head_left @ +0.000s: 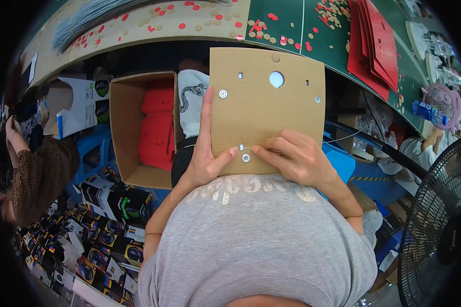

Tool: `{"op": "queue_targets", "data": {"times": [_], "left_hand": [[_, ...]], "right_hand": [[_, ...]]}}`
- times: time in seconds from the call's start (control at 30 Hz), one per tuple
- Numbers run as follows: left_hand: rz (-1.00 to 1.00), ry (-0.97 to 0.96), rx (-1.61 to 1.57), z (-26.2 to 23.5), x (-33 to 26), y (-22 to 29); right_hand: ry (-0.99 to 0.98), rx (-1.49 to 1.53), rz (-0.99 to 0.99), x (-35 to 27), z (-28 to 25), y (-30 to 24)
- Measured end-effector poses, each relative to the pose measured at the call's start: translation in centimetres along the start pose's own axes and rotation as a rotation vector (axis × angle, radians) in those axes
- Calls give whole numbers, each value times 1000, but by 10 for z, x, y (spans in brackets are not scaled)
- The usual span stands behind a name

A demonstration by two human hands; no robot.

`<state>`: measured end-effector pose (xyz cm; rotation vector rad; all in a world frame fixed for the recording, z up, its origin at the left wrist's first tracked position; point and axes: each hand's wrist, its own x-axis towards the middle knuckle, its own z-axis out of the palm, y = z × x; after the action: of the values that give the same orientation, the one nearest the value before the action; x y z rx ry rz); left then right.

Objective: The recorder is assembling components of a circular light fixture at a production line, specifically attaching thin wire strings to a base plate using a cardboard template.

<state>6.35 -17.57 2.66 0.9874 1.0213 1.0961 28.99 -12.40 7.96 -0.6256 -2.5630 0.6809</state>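
Observation:
In front of my chest stands a brown cardboard panel [266, 112] with a round hole, small slots and several white ring-shaped eyelets. My left hand [206, 158] grips its lower left side, index finger along the edge and thumb on the face beside a small slot near the bottom. Between the closed thumb and index finger of my right hand [297, 156] is a thin grey wire [347, 137]. One end of it points at that slot, and the rest curves out to the right past the panel. Whether the tip is inside the slot is too small to tell.
An open carton [144, 78] holding red sheets [156, 138] stands at the left. A bundle of grey wires [95, 20] and red folded sheets [375, 46] lie on the workbench [189, 31]. A black fan [435, 225] is close on the right. Another person's sleeve [43, 174] shows far left.

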Motion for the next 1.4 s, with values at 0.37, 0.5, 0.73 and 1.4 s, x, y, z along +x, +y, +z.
{"op": "queue_targets", "data": {"times": [0.37,0.5,0.73,1.4], "left_hand": [[28,-43,-125,3,-1,6],[-2,-30,-125,4,1,9],[11,-33,-72,5,-1,9],[448,-48,656,-20,-9,33]], "right_hand": [[44,-70,-105,5,12,0],[47,-25,-112,5,13,1],[81,-17,-80,-4,10,4],[269,100,-47,6,30,5]]}}
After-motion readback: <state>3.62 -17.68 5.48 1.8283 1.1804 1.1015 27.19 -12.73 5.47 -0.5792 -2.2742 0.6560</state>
